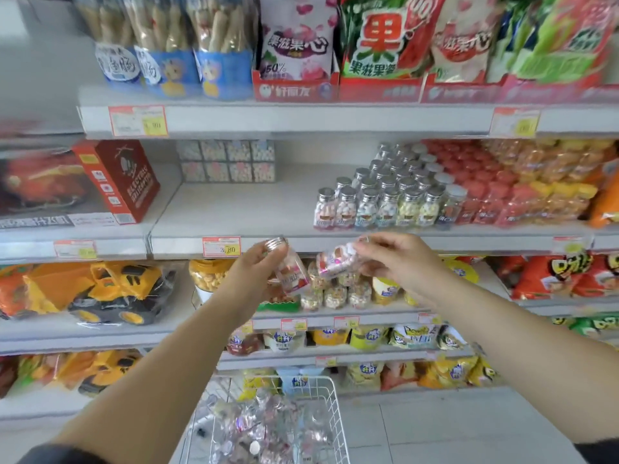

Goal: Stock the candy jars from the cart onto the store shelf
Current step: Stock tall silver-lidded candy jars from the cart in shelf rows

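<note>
Left hand (258, 267) is gripping silver-capped jar (291, 274), right hand (397, 259) is pinching sideways jar (335, 262); both are needing righting beside jar row (385, 209) on shelf (254, 212).

Up high on your left, you see tall tubs of snack sticks (167, 45) with blue labels. Next to them stand fruit candy bags (298, 38) in red trays (294, 90). A red box (117, 179) leans at the left of the middle row, beside a dark pack (40, 182) with a red picture. Small square boxes (227, 160) sit at the back in two rows. The price tags (221, 246) are red with yellow. Lower down on your left lies a yellow toy truck (117, 289) in a clear bag. On your right are orange chip bags (552, 276). The floor (435, 430) is pale grey tile.
</note>
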`<state>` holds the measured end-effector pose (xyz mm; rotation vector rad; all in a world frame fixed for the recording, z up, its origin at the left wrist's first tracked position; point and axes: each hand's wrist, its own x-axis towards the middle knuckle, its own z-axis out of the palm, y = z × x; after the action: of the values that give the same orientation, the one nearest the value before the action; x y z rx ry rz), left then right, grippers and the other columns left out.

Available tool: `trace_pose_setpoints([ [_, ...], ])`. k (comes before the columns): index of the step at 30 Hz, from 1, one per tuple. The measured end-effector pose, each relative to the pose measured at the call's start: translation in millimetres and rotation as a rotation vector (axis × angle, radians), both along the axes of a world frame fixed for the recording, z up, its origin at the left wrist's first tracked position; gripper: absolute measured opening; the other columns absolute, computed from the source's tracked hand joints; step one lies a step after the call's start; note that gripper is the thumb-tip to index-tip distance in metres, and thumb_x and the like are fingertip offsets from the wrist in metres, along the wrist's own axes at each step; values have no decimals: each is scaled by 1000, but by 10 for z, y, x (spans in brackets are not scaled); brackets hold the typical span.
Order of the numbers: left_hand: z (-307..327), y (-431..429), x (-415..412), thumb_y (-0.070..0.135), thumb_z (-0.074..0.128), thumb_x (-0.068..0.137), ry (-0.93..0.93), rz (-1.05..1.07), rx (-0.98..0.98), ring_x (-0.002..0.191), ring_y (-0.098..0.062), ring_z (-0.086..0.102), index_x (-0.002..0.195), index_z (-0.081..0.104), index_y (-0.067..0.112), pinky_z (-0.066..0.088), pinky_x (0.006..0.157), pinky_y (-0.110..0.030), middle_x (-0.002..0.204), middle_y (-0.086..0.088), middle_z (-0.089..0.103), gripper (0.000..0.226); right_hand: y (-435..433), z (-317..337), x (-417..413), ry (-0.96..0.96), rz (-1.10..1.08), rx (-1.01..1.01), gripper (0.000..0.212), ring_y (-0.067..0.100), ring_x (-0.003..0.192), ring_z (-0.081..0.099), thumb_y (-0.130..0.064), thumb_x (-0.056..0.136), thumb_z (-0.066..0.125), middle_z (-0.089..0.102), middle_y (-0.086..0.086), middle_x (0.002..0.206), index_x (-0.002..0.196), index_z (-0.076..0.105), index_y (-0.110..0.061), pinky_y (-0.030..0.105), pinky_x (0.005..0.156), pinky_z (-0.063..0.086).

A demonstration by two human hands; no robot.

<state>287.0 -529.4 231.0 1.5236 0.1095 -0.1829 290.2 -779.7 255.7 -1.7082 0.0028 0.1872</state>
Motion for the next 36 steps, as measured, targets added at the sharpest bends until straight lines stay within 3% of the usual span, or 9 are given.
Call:
trace_pose_setpoints([
  [6,101,-76,473,32,61,97,-72,282,-147,102,-17,69,128,54,12,59,84,-32,119,-7,66,37,2,217,477,-30,-159,297,31,26,90,70,2,87,67,71,18,105,117,63,-7,38,90,57],
  [10,157,-86,819,27,62,96,-95,352,-214,108,-20,66,121,55,11,55,89,-33,116,-9,66,30,52,267,835,-164,-276,204,32,28,98,70,0,84,72,69,12,111,104,69,-24,41,91,57],
  [14,160,-151,1206,20,67,94,-97,346,-161,109,-24,66,124,54,8,56,87,-32,114,-10,65,34,97,304,1050,-296,-414,-44,31,10,71,63,-13,85,74,67,-2,104,108,68,-32,18,52,51],
  [16,183,-193,1381,22,69,92,-143,313,-66,107,-23,66,136,48,10,56,88,-34,116,-9,64,50,94,311,1183,-362,-468,-141,30,6,59,55,-15,86,74,64,-9,95,111,67,-30,19,45,46],
  [20,233,-293,1660,23,70,90,-231,245,161,96,-18,64,123,56,23,56,91,-46,96,11,60,37,94,305,1452,-446,-499,-377,25,16,83,65,-13,86,73,67,-8,94,110,69,-22,28,72,52],
  [22,252,-353,1761,21,72,88,-242,170,246,92,-15,64,104,57,31,55,93,-47,93,13,61,24,81,310,1578,-446,-479,-475,15,20,79,64,-14,89,69,67,-1,90,104,68,-14,24,66,48],
  [24,245,-391,1866,21,76,85,-249,105,319,99,-19,65,102,61,31,55,93,-46,96,12,64,24,92,312,1677,-440,-423,-610,8,13,61,56,-14,93,64,61,-3,77,101,65,-13,19,51,39],
  [31,211,-511,2053,10,74,85,-74,55,271,94,-22,65,99,63,27,58,86,-44,104,-2,67,25,195,239,2035,-283,-284,-888,19,22,69,58,-22,94,55,56,2,72,77,57,-14,28,62,40],
  [36,162,-561,2075,13,74,86,-25,48,219,97,-18,62,112,62,23,57,88,-43,111,-2,66,30,239,220,2161,-252,-156,-875,15,24,89,62,-19,88,58,67,3,98,101,64,-24,38,93,47],
])
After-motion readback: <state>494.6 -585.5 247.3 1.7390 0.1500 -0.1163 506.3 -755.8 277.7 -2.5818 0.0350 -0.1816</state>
